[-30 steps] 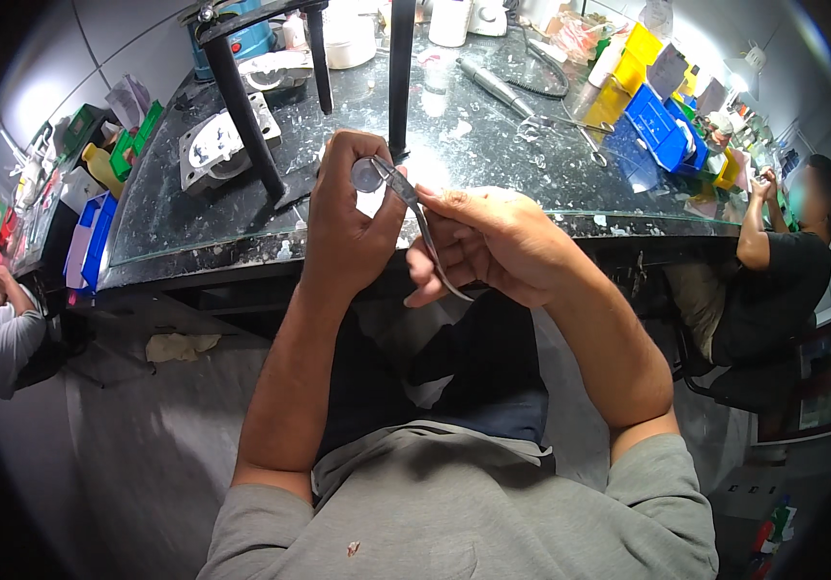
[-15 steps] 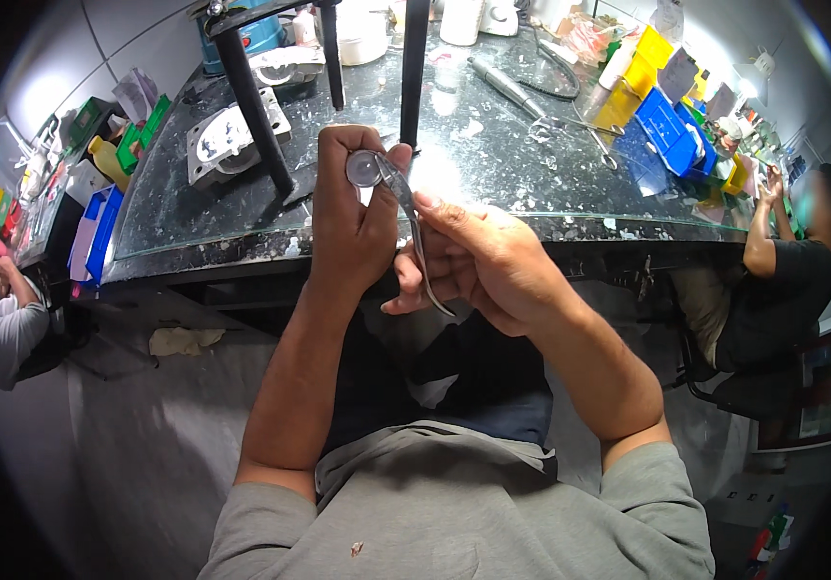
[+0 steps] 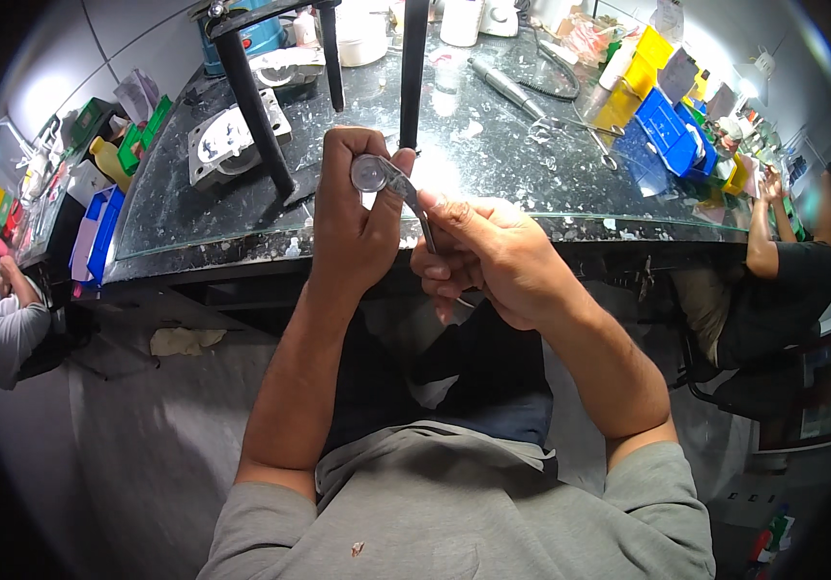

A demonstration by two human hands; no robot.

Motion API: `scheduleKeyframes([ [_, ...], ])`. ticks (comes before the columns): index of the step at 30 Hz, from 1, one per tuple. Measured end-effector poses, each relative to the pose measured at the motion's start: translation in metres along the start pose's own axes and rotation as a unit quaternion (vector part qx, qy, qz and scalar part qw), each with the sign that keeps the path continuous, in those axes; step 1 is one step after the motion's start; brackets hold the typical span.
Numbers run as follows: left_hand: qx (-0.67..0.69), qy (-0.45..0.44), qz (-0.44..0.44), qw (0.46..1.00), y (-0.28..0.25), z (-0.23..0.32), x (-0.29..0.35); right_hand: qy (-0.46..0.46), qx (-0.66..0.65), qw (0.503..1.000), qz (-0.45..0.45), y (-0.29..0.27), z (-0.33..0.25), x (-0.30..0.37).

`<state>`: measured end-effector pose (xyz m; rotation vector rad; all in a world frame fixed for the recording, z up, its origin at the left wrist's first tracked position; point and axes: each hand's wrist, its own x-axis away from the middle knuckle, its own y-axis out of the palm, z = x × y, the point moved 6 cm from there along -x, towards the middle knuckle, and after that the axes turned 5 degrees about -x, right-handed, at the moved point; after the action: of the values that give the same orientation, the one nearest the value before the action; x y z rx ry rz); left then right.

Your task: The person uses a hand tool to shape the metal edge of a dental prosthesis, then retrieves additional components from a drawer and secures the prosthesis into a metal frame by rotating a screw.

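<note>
Left hand (image 3: pixel 356 217) curled round clear disc (image 3: pixel 369 174); right hand (image 3: pixel 493 246) closed on metal tool (image 3: pixel 407 192), its head between both grips, beside the disc. Apparent step: working the rim; next calls for steady bracing

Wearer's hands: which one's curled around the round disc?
The left hand. It's curled around the disc, while the right hand holds the tool by its curved metal handle.
</note>
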<state>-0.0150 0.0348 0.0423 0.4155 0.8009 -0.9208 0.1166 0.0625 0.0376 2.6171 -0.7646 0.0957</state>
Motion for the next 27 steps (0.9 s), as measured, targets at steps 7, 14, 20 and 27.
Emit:
scheduleKeyframes([
  [7,0.012,-0.005,-0.01,1.0,0.0,0.001,0.001,0.01,-0.015,0.999,0.034,0.002,-0.008,0.005],
  [14,-0.004,-0.036,-0.044,0.998,0.0,-0.002,0.001,0.016,0.019,1.0,-0.003,-0.005,-0.011,0.003],
  [20,-0.003,-0.019,-0.019,1.0,0.003,0.0,-0.001,0.005,0.013,1.0,0.011,-0.01,-0.008,0.001],
  [27,-0.044,-0.018,-0.036,0.998,0.003,0.004,-0.002,0.028,0.017,0.999,0.007,-0.012,-0.017,0.003],
])
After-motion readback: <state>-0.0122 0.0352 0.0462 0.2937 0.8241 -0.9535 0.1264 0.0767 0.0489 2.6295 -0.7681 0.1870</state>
